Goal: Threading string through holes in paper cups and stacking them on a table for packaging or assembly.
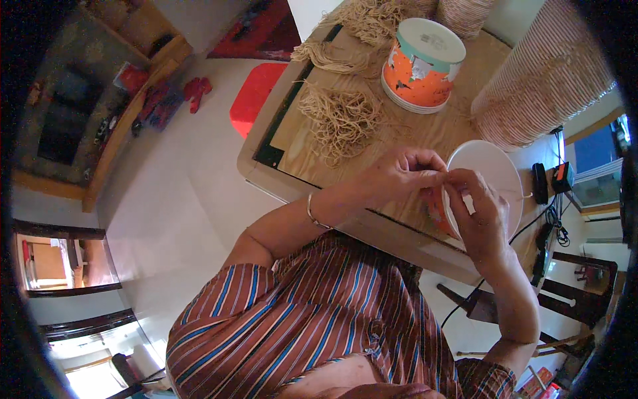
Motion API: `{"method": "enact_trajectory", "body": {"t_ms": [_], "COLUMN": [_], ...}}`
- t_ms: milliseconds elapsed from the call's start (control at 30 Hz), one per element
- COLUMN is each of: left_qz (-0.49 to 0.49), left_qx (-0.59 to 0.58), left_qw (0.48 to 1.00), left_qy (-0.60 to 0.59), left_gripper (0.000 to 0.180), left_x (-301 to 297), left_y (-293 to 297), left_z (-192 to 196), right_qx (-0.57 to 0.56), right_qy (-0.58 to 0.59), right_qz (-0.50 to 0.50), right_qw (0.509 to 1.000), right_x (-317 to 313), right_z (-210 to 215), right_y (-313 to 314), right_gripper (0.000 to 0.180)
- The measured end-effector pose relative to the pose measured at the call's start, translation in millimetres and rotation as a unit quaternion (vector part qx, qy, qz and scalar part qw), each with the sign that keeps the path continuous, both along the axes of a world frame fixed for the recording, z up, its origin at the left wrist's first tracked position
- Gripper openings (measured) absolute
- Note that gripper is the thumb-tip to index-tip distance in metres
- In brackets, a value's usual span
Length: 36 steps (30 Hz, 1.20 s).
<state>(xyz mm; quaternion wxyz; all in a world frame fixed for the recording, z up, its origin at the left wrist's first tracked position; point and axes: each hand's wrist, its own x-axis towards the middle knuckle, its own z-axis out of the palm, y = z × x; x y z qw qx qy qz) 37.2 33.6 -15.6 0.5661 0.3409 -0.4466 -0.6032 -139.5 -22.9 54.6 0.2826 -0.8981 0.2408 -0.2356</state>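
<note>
A white-lined paper bucket [488,163] with an orange outside stands at the table's near right edge. At the left side of its rim, the fingertips of my left hand [413,171] and my right hand [477,213] meet in a pinch. Whatever they hold there is too small to make out. A short pale cord end [526,196] pokes out from the bucket's right side. Left of the bucket, beyond my left hand, lies a tangled heap of tan twine cords [342,123]. An orange and green bucket [425,63] rests upside down farther back.
A tall stack of nested buckets [548,80] leans along the right side, with another stack [465,14] behind. More twine bundles [365,23] lie at the far left of the wooden table [292,149]. Black cables [557,216] and an adapter sit at right. A red stool [256,98] stands beyond the table's left edge.
</note>
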Motion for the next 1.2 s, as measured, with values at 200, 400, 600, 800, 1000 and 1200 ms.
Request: {"method": "enact_trajectory", "body": {"t_ms": [200, 400, 600, 800, 1000, 1200], "left_qz": [0.039, 0.052, 0.077, 0.066, 0.062, 0.071], "left_qx": [-0.058, -0.059, -0.133, -0.143, -0.119, -0.089], "left_qw": [0.995, 0.989, 0.964, 0.952, 0.966, 0.980], "left_qy": [-0.065, -0.125, -0.216, -0.262, -0.220, -0.164], "left_gripper": [0.014, 0.017, 0.016, 0.014, 0.010, 0.015], "left_x": [1.7, 1.7, 5.3, 6.5, 3.1, -2.7], "left_y": [-4.0, -4.9, -3.0, -2.8, -1.8, -4.0], "left_z": [-7.5, 0.1, 9.5, 8.6, 6.3, -6.3], "right_qx": [-0.031, -0.114, 0.061, 0.336, 0.472, 0.412], "right_qy": [0.017, 0.050, 0.047, 0.127, 0.075, -0.004], "right_qz": [0.001, -0.016, -0.021, -0.051, -0.038, 0.004], "right_qw": [0.999, 0.992, 0.997, 0.932, 0.878, 0.911], "right_x": [-0.4, -0.4, 3.5, 9.8, 2.6, -2.8], "right_z": [-2.9, -11.8, -2.0, 13.5, 10.0, -0.4], "right_y": [-2.0, -8.3, -21.1, -34.7, -43.2, -33.2], "right_gripper": [0.011, 0.011, 0.008, 0.015, 0.021, 0.012]}}
